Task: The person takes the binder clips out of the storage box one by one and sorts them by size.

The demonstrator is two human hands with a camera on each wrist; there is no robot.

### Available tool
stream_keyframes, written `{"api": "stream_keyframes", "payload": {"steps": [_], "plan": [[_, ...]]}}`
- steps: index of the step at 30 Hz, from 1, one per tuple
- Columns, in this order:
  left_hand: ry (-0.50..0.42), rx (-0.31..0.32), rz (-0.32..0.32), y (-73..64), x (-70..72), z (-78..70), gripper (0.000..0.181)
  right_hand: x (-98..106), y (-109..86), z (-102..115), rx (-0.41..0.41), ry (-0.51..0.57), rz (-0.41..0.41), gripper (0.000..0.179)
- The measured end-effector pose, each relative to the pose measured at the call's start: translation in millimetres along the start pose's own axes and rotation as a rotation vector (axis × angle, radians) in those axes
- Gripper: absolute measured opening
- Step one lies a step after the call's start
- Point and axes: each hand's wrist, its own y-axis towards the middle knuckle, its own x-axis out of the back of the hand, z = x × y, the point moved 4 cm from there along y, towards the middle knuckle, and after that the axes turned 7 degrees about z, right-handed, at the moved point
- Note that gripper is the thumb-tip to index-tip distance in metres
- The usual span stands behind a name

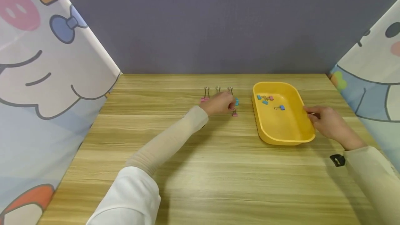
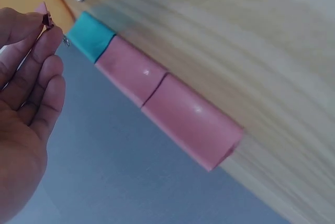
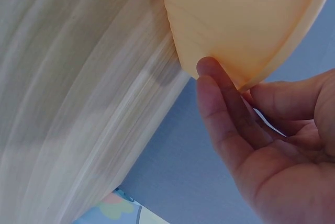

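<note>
Head: left hand (image 1: 218,102) at the row of large binder clips (image 1: 205,99), left of the yellow tray (image 1: 281,127); small clips (image 1: 282,107) lie in the tray's far half.
Left wrist: thumb and forefinger pinch a small pink clip (image 2: 47,19).
Right wrist: right hand (image 3: 277,166) pinches the tray's rim.

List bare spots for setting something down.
Bare: tabletop between left sleeve and right sleeve, and from left sleeve to left cartoon panel; near half of yellow tray. Crowded: around large clips and left hand; the tray's far half, with small clips.
</note>
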Motion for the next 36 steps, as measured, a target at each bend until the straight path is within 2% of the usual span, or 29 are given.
{"api": "stream_keyframes", "payload": {"steps": [9,16,24,29,32,36], "plan": [[-0.082,-0.001,0.070,-4.8,-12.6,3.0,0.036,1.4,0.6,1.1,-0.012,0.004,0.003,0.034],[-0.085,0.009,0.080,-4.6,-17.5,2.2,0.043,1.1,2.2,2.7,-0.010,0.009,0.003,0.034],[-0.065,0.024,0.081,-3.6,-16.1,1.4,0.041,1.5,1.1,1.9,-0.006,0.008,-0.018,0.033],[-0.099,0.034,0.097,-4.8,-13.5,-0.3,0.034,1.1,-0.4,1.0,-0.008,0.016,-0.015,0.034],[-0.118,0.050,0.080,-4.7,-9.8,-1.7,0.026,1.0,-0.5,0.3,-0.009,0.012,-0.015,0.034],[-0.106,0.041,0.010,-0.3,-0.8,-7.1,0.020,0.2,0.5,-0.8,-0.010,0.007,-0.017,0.033]]}}
